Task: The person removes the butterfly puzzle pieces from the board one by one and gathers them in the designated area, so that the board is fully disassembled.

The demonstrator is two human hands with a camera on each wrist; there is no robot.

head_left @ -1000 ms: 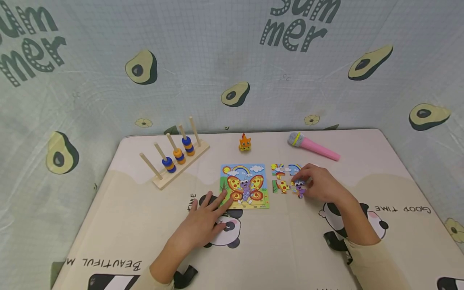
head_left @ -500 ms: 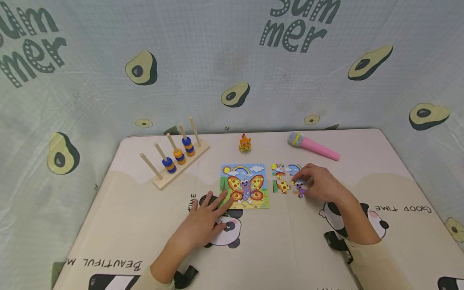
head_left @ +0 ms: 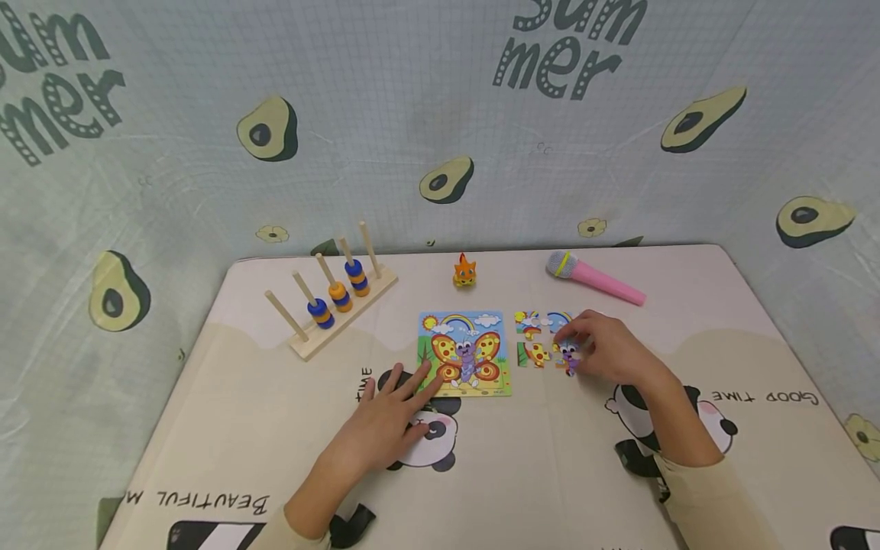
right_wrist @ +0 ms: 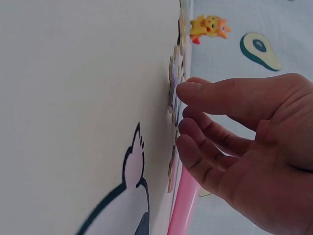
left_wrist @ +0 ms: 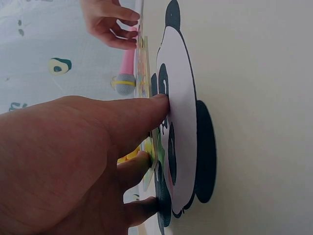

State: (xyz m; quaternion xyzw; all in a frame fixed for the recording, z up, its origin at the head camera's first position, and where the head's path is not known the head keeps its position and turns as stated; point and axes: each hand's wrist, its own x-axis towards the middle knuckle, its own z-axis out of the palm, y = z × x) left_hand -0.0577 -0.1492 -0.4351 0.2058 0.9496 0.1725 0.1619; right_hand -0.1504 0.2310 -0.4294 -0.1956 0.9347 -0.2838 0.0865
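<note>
Head view — left hand [head_left: 380, 422], unseen from right wrist, spread on board [head_left: 470, 347], right hand [head_left: 610, 353] pinching puzzle piece [head_left: 567, 357]

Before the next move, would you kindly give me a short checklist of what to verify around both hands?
1. Left hand at the butterfly board: ok, fingertips touch its lower-left edge.
2. Right hand at the purple butterfly piece: ok, thumb and fingertips are there.
3. Firm grip on that piece: cannot tell, contact is unclear.
4. Rainbow piece fully visible from the head: not ok, the right hand covers part.
5. Pink microphone apart from the pieces: ok, it lies beyond them.
</note>
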